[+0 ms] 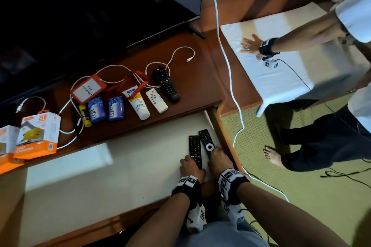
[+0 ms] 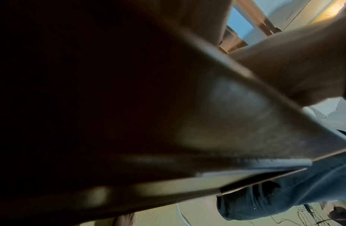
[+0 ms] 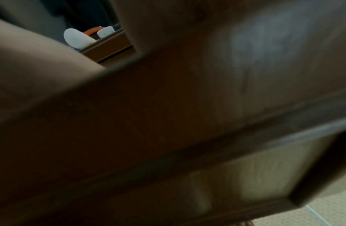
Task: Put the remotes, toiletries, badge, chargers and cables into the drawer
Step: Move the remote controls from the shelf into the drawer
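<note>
The drawer (image 1: pixel 84 182) is pulled out, with a pale bare floor. Two black remotes lie side by side in its right corner. My left hand (image 1: pixel 189 163) holds the near end of the left remote (image 1: pixel 194 149). My right hand (image 1: pixel 217 155) covers and holds the near end of the right remote (image 1: pixel 206 140). On the desk above lie a black remote (image 1: pixel 166 84), a small white remote (image 1: pixel 156 101), a cream tube (image 1: pixel 137 104), two Lux soaps (image 1: pixel 96 109), a yellow stick (image 1: pixel 85 117), a red badge (image 1: pixel 88 88), white cables (image 1: pixel 180 52) and orange charger boxes (image 1: pixel 38 134). Both wrist views are dark and blurred.
A TV (image 1: pixel 100 6) stands at the back of the desk. A white cord (image 1: pixel 226 66) hangs past the drawer's right side to the floor. Another person (image 1: pixel 321 136) stands at the right, one hand on a white cushion (image 1: pixel 281 70). Black wires trail on the carpet.
</note>
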